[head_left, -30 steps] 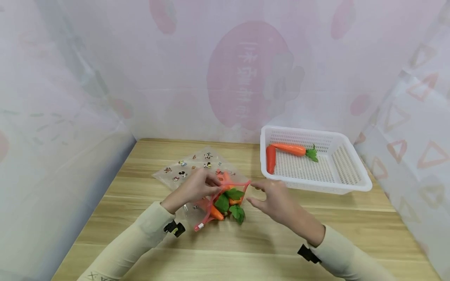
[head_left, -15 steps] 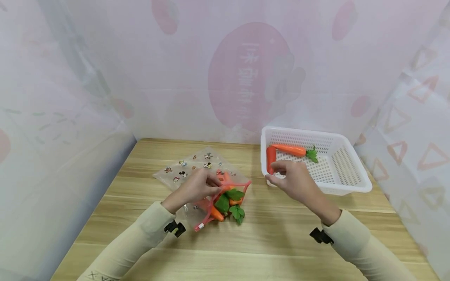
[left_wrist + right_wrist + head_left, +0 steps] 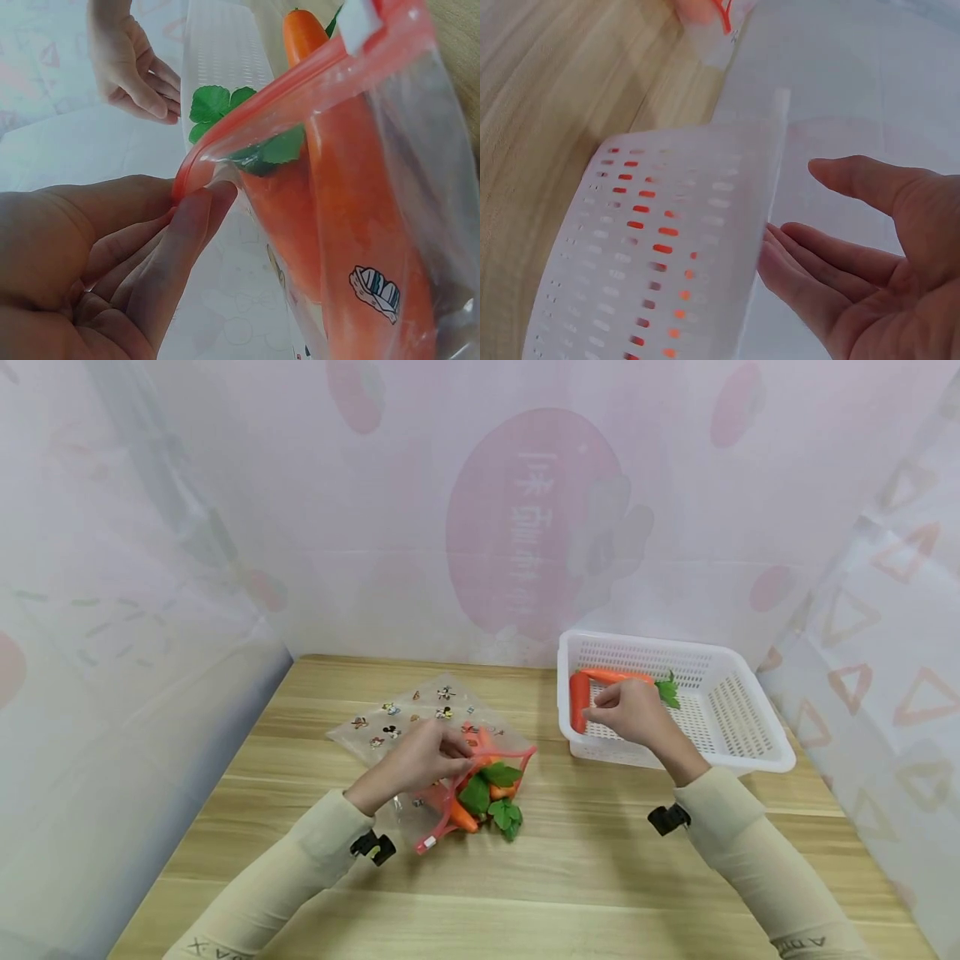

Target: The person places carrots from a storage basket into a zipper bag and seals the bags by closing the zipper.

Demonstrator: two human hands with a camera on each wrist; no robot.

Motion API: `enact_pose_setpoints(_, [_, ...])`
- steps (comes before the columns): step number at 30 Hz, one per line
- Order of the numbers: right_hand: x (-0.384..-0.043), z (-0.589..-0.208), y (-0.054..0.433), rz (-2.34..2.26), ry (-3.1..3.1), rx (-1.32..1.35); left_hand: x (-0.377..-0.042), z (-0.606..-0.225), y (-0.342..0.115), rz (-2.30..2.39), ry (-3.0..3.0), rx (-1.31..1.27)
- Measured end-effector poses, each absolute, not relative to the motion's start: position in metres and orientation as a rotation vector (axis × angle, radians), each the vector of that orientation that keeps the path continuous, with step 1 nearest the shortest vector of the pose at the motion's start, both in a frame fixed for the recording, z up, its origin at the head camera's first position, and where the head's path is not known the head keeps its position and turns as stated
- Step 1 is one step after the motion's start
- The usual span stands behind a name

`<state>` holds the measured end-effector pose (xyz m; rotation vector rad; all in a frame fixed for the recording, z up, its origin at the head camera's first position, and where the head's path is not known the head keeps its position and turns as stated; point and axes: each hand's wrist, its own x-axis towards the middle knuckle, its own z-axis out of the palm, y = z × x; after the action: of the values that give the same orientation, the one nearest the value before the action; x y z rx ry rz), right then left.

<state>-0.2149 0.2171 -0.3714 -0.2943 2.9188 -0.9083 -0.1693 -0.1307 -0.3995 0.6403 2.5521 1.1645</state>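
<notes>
My left hand (image 3: pixel 422 753) pinches the red zip edge of a clear zip bag (image 3: pixel 408 710) printed with small cartoon figures. Carrots with green leaves lie inside the bag's mouth; one orange carrot (image 3: pixel 352 195) shows large through the plastic in the left wrist view. My right hand (image 3: pixel 637 714) is over the near left part of a white perforated basket (image 3: pixel 757 762), thumb and fingers apart, holding nothing. Just left of its fingertips lies a red, leafless, carrot-shaped piece (image 3: pixel 579 697). Behind the hand, an orange carrot (image 3: pixel 606 675) with leaves is partly covered.
Both the bag and basket are on a light wooden table (image 3: pixel 480 902), the basket at the back right. Printed whitish sheets enclose the back and sides. A black strap device (image 3: pixel 373 847) sits at the left wrist, another (image 3: pixel 669 818) at the right.
My right hand has left the bag's right corner and moved right and away from me to over the basket. The left hand keeps its pinch on the bag, which stays put.
</notes>
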Motion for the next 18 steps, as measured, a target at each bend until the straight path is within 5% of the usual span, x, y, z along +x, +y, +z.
enact_pose_setpoints(18, [-0.260, -0.410, 0.210, -0.960, 2.698, 0.173, -0.170, -0.399, -0.132, 1.148, 2.568, 0.656])
